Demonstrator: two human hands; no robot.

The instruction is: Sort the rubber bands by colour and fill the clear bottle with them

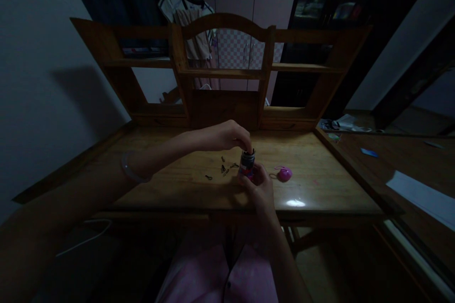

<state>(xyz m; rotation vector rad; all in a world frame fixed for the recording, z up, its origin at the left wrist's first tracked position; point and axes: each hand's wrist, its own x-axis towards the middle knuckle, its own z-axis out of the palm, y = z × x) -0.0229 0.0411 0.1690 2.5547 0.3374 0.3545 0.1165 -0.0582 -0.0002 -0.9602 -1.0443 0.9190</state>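
Observation:
My right hand (260,185) is wrapped round a small clear jar (246,163) that stands on the wooden desk, with dark and red-pink contents showing through its side. From above, my left hand (236,135) reaches to the jar's mouth with its fingers pinched together and pointing down. What those fingers hold, if anything, is too dark and small to make out; dark tips show at the rim. Several small dark hair clips (224,169) lie scattered left of the jar. To its right is a bright pink lid-like piece (284,173) with a thin loop.
The wooden desk (170,184) has a raised shelf unit (223,74) along its back. Beside it on the right, a lower brown surface bears a white paper sheet (421,194) and a blue card (368,152). Clothes (194,23) hang behind the shelves.

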